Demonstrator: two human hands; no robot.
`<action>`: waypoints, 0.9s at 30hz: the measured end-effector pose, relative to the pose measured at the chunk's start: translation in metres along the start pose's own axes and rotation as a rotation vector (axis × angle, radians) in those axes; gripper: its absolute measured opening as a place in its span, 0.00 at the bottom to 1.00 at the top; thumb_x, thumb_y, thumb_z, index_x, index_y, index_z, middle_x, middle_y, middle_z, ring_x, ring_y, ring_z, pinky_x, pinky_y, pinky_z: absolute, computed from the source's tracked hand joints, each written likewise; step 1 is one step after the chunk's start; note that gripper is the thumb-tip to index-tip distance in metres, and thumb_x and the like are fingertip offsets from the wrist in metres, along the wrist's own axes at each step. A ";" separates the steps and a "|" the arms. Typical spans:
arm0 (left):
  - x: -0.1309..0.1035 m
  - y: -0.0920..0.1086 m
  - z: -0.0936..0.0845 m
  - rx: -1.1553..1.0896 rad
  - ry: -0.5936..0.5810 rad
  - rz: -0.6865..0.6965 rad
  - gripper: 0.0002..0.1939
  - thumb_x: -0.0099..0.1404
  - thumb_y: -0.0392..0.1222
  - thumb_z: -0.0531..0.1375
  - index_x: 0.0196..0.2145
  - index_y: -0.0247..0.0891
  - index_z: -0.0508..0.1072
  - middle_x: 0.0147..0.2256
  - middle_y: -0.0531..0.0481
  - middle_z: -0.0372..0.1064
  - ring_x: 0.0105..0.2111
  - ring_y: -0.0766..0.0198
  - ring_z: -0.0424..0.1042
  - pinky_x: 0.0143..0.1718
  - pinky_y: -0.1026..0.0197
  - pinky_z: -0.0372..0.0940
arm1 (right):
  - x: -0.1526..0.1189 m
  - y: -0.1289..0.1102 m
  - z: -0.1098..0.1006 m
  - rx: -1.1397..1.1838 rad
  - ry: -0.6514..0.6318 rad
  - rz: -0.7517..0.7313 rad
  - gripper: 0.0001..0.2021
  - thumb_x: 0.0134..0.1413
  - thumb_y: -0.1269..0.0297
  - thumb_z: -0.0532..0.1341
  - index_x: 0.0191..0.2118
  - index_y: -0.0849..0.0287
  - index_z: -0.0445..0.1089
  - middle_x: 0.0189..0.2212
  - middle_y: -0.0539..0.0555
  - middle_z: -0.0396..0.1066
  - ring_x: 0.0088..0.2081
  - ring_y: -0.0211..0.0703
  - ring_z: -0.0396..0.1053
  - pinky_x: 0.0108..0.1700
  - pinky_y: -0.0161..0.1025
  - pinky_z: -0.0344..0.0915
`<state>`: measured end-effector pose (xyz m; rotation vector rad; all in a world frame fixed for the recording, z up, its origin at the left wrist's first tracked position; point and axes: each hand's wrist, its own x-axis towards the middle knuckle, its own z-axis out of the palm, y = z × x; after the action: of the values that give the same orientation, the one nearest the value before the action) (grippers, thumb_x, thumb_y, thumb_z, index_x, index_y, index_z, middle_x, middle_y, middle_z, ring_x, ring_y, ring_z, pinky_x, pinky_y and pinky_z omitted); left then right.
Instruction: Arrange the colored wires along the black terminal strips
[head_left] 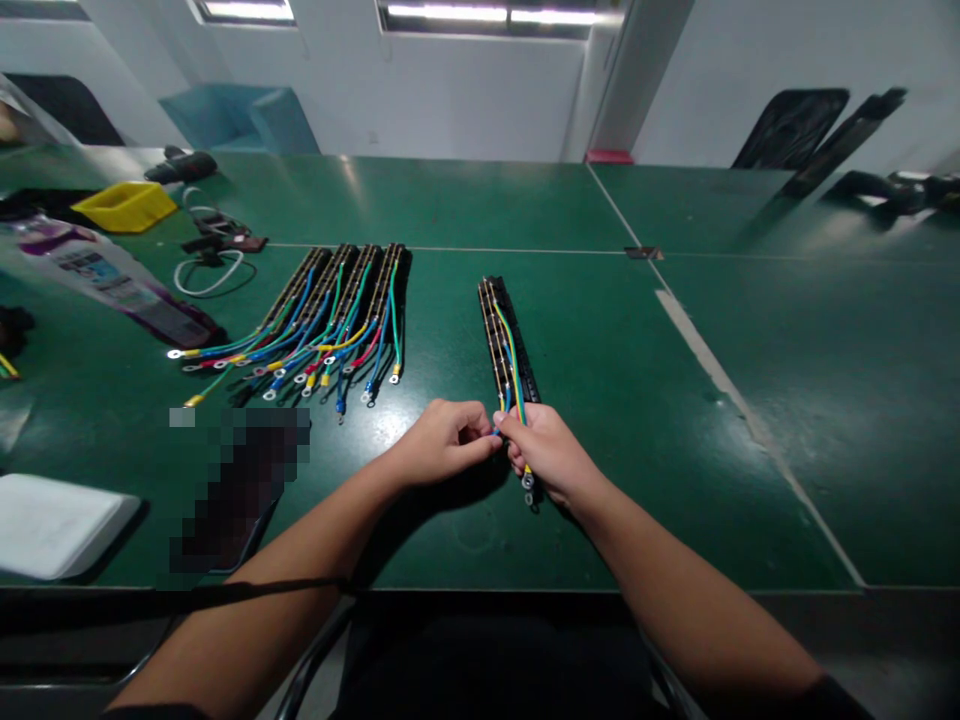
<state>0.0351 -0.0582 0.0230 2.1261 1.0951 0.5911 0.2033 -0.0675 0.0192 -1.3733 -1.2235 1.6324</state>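
Both busy rn: right hand (551, 450) closed on wires (518, 370), left hand (450, 440) pinching blue wire (496, 433). Wires prob bendy, strip (493, 340) prob light n stiff; grip its sides imo.

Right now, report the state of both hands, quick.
Left hand: closed, fingertips seemingly pinching a blue wire.
Right hand: closed, holding bundled wires at the near end of the terminal strip.

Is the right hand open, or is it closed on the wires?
Closed: the right hand grips the wires, thumb across them, and ring ends show below.
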 end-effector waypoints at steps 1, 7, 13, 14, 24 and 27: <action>0.000 -0.001 0.001 -0.011 -0.001 -0.003 0.13 0.62 0.46 0.58 0.27 0.33 0.68 0.22 0.55 0.66 0.22 0.72 0.62 0.24 0.69 0.52 | 0.000 0.000 0.000 0.001 0.001 0.002 0.12 0.55 0.58 0.57 0.26 0.58 0.57 0.12 0.42 0.56 0.12 0.30 0.52 0.14 0.29 0.53; 0.000 -0.001 0.001 -0.006 -0.005 0.001 0.14 0.64 0.47 0.56 0.27 0.33 0.69 0.22 0.54 0.66 0.22 0.71 0.62 0.25 0.68 0.53 | 0.001 0.001 -0.001 0.009 -0.002 0.000 0.12 0.54 0.58 0.58 0.26 0.58 0.57 0.12 0.42 0.55 0.12 0.29 0.52 0.14 0.29 0.53; 0.002 -0.001 0.001 -0.016 -0.005 -0.003 0.14 0.63 0.46 0.56 0.27 0.33 0.69 0.22 0.54 0.66 0.22 0.72 0.62 0.24 0.69 0.53 | 0.002 0.003 -0.002 0.020 -0.014 -0.012 0.13 0.54 0.57 0.58 0.26 0.58 0.57 0.12 0.41 0.56 0.12 0.29 0.52 0.14 0.29 0.53; 0.002 -0.001 0.001 -0.028 -0.007 -0.009 0.13 0.63 0.46 0.57 0.26 0.33 0.69 0.21 0.55 0.66 0.21 0.72 0.62 0.24 0.69 0.53 | 0.002 0.003 -0.002 0.022 -0.015 -0.011 0.12 0.54 0.58 0.58 0.26 0.58 0.57 0.12 0.41 0.55 0.12 0.29 0.52 0.14 0.29 0.53; 0.003 -0.004 0.001 -0.042 -0.028 0.005 0.15 0.64 0.47 0.55 0.27 0.33 0.68 0.21 0.55 0.64 0.21 0.72 0.60 0.23 0.69 0.51 | 0.002 0.002 -0.002 0.021 -0.009 -0.002 0.12 0.53 0.58 0.58 0.26 0.58 0.58 0.12 0.42 0.56 0.12 0.30 0.53 0.14 0.29 0.54; 0.003 -0.005 0.001 -0.056 -0.030 0.007 0.15 0.64 0.47 0.55 0.27 0.33 0.68 0.21 0.55 0.63 0.21 0.72 0.59 0.23 0.69 0.51 | 0.003 0.002 -0.002 0.023 -0.005 0.004 0.12 0.53 0.58 0.59 0.26 0.58 0.58 0.12 0.41 0.56 0.12 0.30 0.53 0.14 0.29 0.54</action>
<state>0.0346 -0.0536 0.0186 2.0851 1.0435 0.5850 0.2048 -0.0651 0.0166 -1.3587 -1.2016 1.6490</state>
